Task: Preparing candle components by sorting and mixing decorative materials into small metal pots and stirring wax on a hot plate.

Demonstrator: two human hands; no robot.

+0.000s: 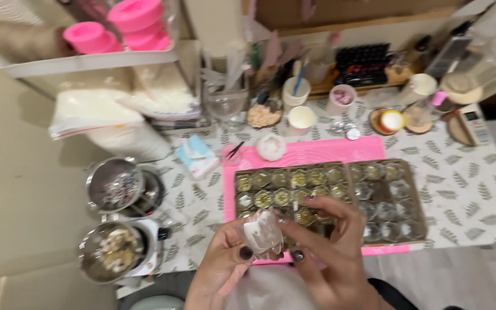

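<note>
- Over the near edge of the pink mat (317, 150), your left hand (225, 265) and right hand (328, 252) meet, both closed on a small clear container with white contents (261, 232).
- Your left thumb presses its front; your right fingers (297, 252) pinch its side and curl over the top.
- Just beyond it lies a brown tray (411, 189) of small clear jars, many filled with gold-coloured bits.
- Left of you, two metal pots (113, 183) sit on small burners, well apart from the tray.
</note>
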